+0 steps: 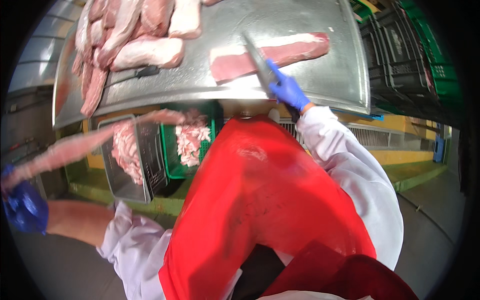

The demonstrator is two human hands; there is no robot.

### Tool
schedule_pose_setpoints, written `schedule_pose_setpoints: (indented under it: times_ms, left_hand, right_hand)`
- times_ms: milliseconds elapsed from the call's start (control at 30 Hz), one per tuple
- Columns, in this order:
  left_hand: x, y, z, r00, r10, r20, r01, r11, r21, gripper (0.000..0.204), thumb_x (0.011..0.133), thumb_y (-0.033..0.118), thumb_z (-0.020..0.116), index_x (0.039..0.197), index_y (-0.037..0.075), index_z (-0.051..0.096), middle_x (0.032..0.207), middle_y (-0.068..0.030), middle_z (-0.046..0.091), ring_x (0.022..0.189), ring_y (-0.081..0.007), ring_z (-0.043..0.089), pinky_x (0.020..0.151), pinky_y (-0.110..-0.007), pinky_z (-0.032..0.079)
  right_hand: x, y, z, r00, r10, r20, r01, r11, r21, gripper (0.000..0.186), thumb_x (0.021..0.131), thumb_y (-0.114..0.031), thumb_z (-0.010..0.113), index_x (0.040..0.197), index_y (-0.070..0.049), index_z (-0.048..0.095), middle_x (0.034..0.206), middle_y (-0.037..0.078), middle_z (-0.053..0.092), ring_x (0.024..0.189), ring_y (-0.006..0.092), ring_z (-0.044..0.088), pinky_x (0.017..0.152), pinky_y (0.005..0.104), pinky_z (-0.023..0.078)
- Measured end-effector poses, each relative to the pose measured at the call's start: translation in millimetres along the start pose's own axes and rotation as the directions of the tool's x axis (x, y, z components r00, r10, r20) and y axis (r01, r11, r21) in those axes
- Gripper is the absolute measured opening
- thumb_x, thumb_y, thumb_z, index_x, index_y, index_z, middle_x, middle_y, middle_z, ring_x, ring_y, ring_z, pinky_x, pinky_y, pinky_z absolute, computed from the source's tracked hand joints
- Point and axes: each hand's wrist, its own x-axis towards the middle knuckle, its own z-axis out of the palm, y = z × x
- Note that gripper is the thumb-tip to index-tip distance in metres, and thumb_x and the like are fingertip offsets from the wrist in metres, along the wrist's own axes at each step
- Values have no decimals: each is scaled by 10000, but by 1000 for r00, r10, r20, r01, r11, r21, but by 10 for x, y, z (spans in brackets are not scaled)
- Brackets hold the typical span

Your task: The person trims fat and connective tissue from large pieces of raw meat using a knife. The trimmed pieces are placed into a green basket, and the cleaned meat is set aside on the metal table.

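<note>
At the far left, my left hand, in a blue glove, is closed on one end of a long, pale pink strip of meat. The strip stretches out to the right above two crates, slightly blurred. My right hand, also gloved in blue, grips a knife with a long blade; its fingers partly hide the handle. The blade lies across a long piece of boneless meat, pink with a white fat edge, on the steel table. Whether the blade touches the meat I cannot tell.
Several large meat pieces are heaped at the table's left, beside a second, dark-handled knife. Below the front edge stand a grey crate and a green crate, both holding trimmings. Stacked dark crates flank the table's right.
</note>
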Motion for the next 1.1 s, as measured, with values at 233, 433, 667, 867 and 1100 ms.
schedule_pose_setpoints:
  times_ms: [233, 433, 667, 867, 1100]
  left_hand:
    - [-1099, -1701, -806, 831, -452, -324, 549, 760, 348, 109, 910, 75, 615, 996, 9, 617, 931, -32, 634, 869, -153, 592, 823, -290, 484]
    - [-1526, -2992, -68, 738, -637, -223, 421, 177, 890, 130, 914, 124, 642, 961, 18, 584, 783, -65, 577, 739, -125, 550, 710, -288, 479]
    - [-1110, -3724, 933, 731, -681, -34, 422, 413, 807, 250, 886, 189, 684, 1002, 0, 567, 841, -59, 572, 785, -147, 546, 738, -308, 473]
    - [-508, -5183, 2066, 877, -441, 193, 120, 589, 799, 358, 830, 264, 716, 1022, -10, 589, 1006, -201, 593, 924, -327, 592, 848, -410, 481]
    - [-551, -5681, 2264, 779, -594, 201, 180, 520, 835, 329, 818, 253, 729, 1001, 6, 612, 1064, -205, 561, 973, -344, 580, 888, -413, 476]
  right_hand:
    - [1119, 1106, -1769, 823, -50, -567, -207, 902, -380, 779, 849, -242, 552, 1556, -252, 226, 1245, 316, 585, 1055, 482, 619, 927, 492, 506]
    - [1064, 1196, -2050, 835, -94, -541, -282, 773, -569, 800, 854, -215, 540, 1562, -304, 178, 1079, 322, 644, 988, 488, 636, 896, 528, 502]
    - [21, 1238, -1545, 882, 76, -466, -169, 973, -160, 819, 837, -121, 605, 1558, -282, 255, 1227, 285, 615, 1009, 421, 669, 882, 441, 520]
    - [731, 917, -1711, 887, 221, -406, -108, 953, 282, 808, 884, -71, 557, 1586, -216, 184, 759, 101, 652, 582, 152, 612, 559, 311, 516]
    - [365, 892, -1003, 882, 218, -418, -44, 921, 387, 791, 912, -84, 538, 1590, -209, 150, 712, 80, 622, 548, 136, 584, 521, 310, 513]
